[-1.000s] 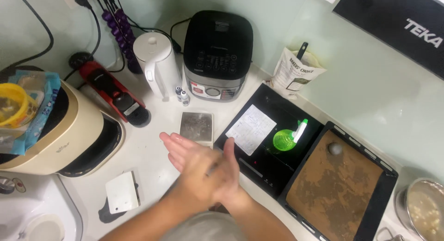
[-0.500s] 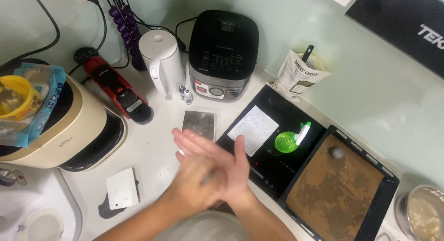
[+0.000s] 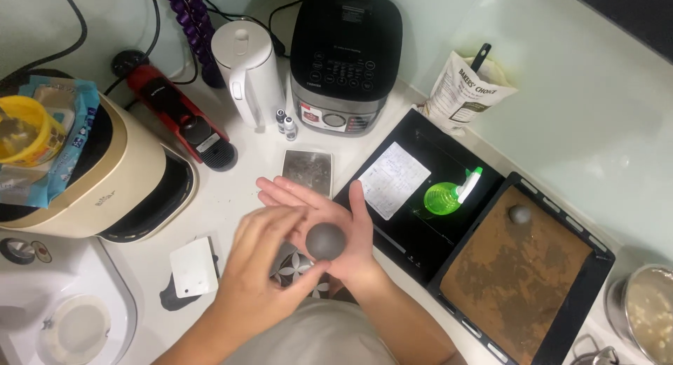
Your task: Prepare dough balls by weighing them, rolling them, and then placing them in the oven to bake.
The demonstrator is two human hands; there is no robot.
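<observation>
Now grey dough ball [image 3: 325, 241] on right palm [image 3: 343, 239], beside left fingers [image 3: 280, 228].

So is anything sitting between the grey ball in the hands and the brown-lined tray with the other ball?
The green spray bottle on the black cooktop lies beside that path; otherwise nothing visible separates the grey ball from the tray.

Your grey dough ball [image 3: 324, 240] sits near a black tray [image 3: 561, 337], brown-lined, and a green bottle [image 3: 444, 197].
</observation>
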